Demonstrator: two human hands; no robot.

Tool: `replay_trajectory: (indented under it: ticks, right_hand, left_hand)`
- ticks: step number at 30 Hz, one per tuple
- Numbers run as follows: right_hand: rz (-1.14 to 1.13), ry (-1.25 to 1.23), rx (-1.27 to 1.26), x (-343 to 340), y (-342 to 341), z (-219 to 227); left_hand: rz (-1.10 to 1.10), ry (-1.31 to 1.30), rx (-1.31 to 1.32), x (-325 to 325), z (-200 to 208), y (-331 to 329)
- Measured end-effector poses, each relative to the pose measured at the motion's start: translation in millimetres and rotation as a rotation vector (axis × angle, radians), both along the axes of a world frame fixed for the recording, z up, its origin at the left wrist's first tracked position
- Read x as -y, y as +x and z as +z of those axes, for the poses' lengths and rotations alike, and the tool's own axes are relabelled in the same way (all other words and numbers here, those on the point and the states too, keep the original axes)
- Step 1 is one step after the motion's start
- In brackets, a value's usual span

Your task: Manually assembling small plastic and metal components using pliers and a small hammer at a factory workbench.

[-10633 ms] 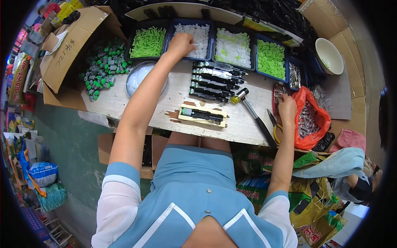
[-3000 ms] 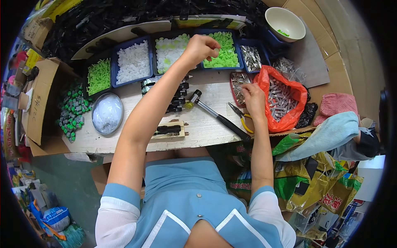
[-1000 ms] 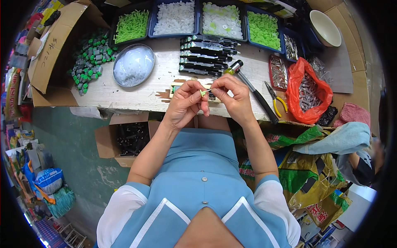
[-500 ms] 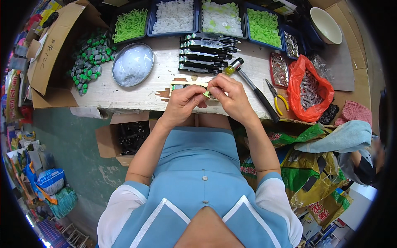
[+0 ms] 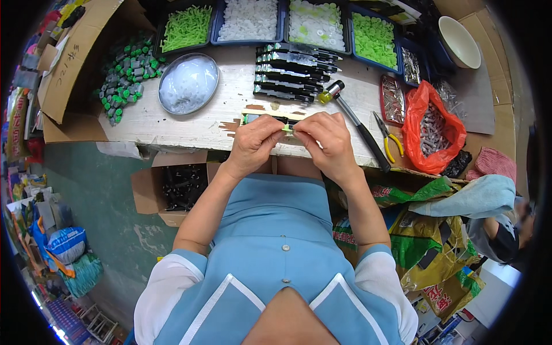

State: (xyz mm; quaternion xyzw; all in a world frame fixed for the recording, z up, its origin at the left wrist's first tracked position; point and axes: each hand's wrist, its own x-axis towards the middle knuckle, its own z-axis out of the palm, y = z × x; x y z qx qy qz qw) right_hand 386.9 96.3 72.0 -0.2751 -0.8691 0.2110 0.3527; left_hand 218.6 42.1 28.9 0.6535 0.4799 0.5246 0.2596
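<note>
My left hand (image 5: 254, 142) pinches a small light-green plastic part (image 5: 287, 128) between thumb and fingers, near the front edge of the bench. My right hand (image 5: 329, 144) is closed too, its fingertips meeting the same green part from the right. Just beyond my fingers a narrow wooden fixture (image 5: 246, 115) holds a black tool body (image 5: 278, 119) with a grey and green end at its left. My fingers partly cover both. Behind them lies a stack of several similar black assemblies (image 5: 293, 73).
A hammer (image 5: 359, 123) and yellow-handled pliers (image 5: 389, 138) lie to the right, beside a red bag (image 5: 407, 135) of small parts. Trays of green (image 5: 374, 40) and white pieces (image 5: 250, 20) line the back. A metal bowl (image 5: 188, 83) and grey-green caps (image 5: 123, 77) are left.
My right hand has shifted slightly right, its fingers straighter over the green part. More of the black body in the fixture shows. The whole view has shifted a little.
</note>
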Motion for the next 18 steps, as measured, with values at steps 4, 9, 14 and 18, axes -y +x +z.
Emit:
replay_trajectory:
  ticks: [4, 9, 14, 18]
  right_hand:
    - [-0.015, 0.116, 0.007, 0, -6, -5]
    - [0.003, 0.105, 0.021, -2, -12, -9]
    - [-0.007, 0.130, 0.135, -11, -14, -24]
    - [0.027, 0.148, 0.248, -16, -21, -30]
  left_hand:
    - [0.025, 0.017, -0.008, 0, 3, 1]
    - [0.059, -0.029, -0.022, 1, 4, -4]
    - [0.283, 0.050, -0.269, -2, -4, -25]
    - [0.288, 0.013, -0.333, -3, -15, -26]
